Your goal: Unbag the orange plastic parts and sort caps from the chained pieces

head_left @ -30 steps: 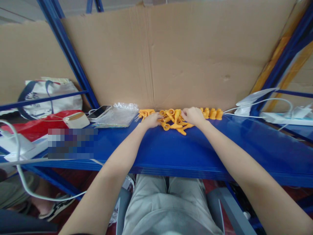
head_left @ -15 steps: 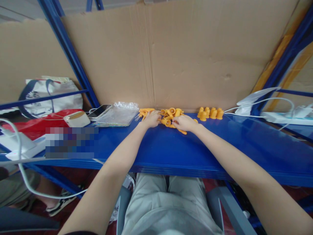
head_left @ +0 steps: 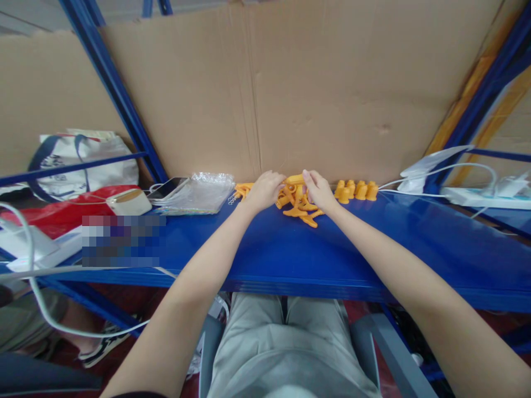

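A heap of small orange plastic parts (head_left: 299, 205) lies on the blue shelf (head_left: 290, 254) against the cardboard back wall. Above the heap, my left hand (head_left: 265, 190) and my right hand (head_left: 316, 189) are raised and closed on the two ends of one orange part (head_left: 295, 179) held between them. A row of several upright orange caps (head_left: 357, 190) stands just right of my right hand. A few more orange pieces (head_left: 241, 189) lie left of my left hand.
Clear plastic bags (head_left: 198, 193) and a phone (head_left: 168, 188) lie to the left, with a white and gold case (head_left: 128, 202), a red bag (head_left: 58, 215) and a tote bag (head_left: 83, 163). White cables and a power strip (head_left: 473, 196) sit at right. Another person's legs show at lower left.
Both hands have lifted off the heap and come together, now holding one orange part between them above the pile.
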The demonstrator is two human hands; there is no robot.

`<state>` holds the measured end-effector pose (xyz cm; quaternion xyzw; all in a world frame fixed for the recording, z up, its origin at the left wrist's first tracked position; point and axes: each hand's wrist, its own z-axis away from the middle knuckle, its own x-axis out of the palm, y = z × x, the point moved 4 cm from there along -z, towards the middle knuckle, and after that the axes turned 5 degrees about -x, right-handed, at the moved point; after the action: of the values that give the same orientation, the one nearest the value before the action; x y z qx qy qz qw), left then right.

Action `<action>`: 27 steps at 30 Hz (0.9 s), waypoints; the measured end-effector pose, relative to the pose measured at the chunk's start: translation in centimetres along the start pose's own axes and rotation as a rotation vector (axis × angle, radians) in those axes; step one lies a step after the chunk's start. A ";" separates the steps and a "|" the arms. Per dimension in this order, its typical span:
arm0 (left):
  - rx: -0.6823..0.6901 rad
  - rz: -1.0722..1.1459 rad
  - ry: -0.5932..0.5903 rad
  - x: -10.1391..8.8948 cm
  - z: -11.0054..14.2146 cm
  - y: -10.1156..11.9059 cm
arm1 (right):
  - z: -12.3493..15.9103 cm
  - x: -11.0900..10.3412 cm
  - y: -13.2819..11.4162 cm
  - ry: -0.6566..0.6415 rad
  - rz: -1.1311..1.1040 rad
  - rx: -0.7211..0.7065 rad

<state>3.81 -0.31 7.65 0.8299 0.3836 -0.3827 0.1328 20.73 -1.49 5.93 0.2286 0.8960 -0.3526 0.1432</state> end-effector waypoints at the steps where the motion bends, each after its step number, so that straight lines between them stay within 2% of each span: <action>1: 0.015 -0.002 -0.004 0.0 0.0 0.2 | -0.1 0.0 0.1 0.011 -0.028 0.001; 6: 0.019 0.011 -0.084 0.3 0.3 0.2 | -0.4 -0.1 0.4 -0.035 0.026 -0.028; 15: -0.010 0.063 -0.126 0.3 0.2 0.4 | -0.5 -0.2 0.2 -0.080 0.053 -0.009; 17: 0.008 0.031 -0.131 0.2 0.2 0.4 | -0.6 -0.2 0.7 -0.129 0.010 0.052; 20: 0.037 -0.043 -0.141 0.0 0.3 0.4 | -0.7 -0.2 1.7 -0.283 -0.044 0.128; 23: 0.063 -0.102 -0.171 0.0 0.3 0.7 | -0.8 -0.6 1.9 -0.384 -0.014 0.047; 27: 0.086 -0.132 -0.226 0.3 0.4 1.4 | -0.6 -0.4 1.1 -0.480 0.156 -0.115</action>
<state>4.76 -1.30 7.00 0.7595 0.4032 -0.4976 0.1140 21.61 -0.44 5.93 0.1980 0.8346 -0.3331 0.3914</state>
